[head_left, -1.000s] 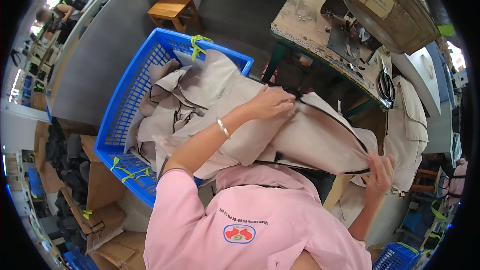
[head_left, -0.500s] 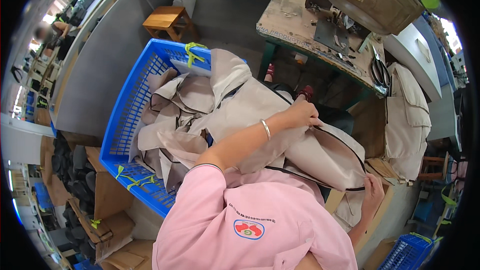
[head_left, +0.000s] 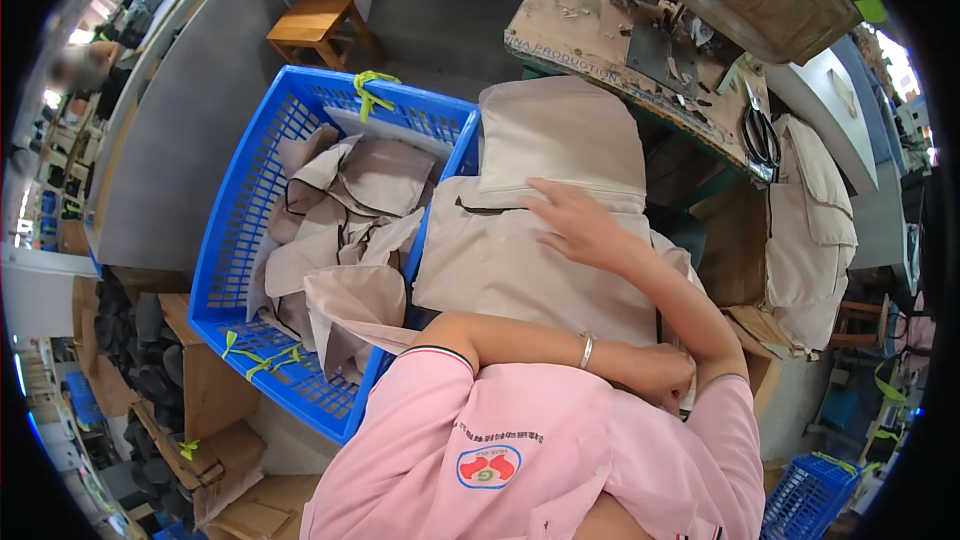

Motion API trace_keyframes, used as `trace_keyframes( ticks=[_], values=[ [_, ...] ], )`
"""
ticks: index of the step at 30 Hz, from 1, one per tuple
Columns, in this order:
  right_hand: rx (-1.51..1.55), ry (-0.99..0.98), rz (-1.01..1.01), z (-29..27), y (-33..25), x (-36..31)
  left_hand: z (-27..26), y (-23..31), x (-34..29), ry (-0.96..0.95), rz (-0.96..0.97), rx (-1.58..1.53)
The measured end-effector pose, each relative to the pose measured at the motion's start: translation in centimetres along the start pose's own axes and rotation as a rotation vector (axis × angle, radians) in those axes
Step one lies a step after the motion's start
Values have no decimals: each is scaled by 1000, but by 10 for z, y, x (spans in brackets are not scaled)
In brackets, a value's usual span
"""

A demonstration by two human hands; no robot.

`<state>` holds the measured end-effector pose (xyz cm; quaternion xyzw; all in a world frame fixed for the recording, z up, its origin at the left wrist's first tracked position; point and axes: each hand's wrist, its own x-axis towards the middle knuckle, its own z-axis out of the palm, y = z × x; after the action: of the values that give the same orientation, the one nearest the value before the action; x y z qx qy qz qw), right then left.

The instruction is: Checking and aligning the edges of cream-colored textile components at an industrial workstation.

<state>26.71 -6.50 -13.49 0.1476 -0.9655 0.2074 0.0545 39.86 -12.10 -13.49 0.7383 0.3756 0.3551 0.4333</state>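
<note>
A beige sewn fabric piece (head_left: 520, 275) with dark edging lies spread before me, its flap-like upper part (head_left: 560, 135) pointing away. My right hand (head_left: 575, 227) reaches across it, fingers apart, at the seam below that part; a short dark slit shows to its left. Close to my body, my left hand (head_left: 662, 374) is curled closed at the near right edge of the fabric, the left forearm crossing the near side. Its fingertips are partly hidden. Left of the piece, a blue plastic basket (head_left: 225, 195) holds more beige fabric pieces (head_left: 385, 175) in a loose heap.
A worktable (head_left: 560, 15) with a machine stands at the far right, black scissors (head_left: 760, 135) at its edge. Beige sewn pieces (head_left: 808, 240) hang over a cardboard box at the right. A wooden stool (head_left: 315, 25) is beyond the basket; boxes of dark parts (head_left: 150, 370) are at left.
The fabric has been swung off the basket's edge and laid flat in front of me. My right hand moved from the near right up onto it; my left hand drew back toward my body.
</note>
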Motion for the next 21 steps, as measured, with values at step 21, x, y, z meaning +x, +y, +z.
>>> trace_keyframes(
  ticks=[21],
  values=[
    [15,116,790,-99,32,-145,-99,86,-147,166,-210,86]
  ],
)
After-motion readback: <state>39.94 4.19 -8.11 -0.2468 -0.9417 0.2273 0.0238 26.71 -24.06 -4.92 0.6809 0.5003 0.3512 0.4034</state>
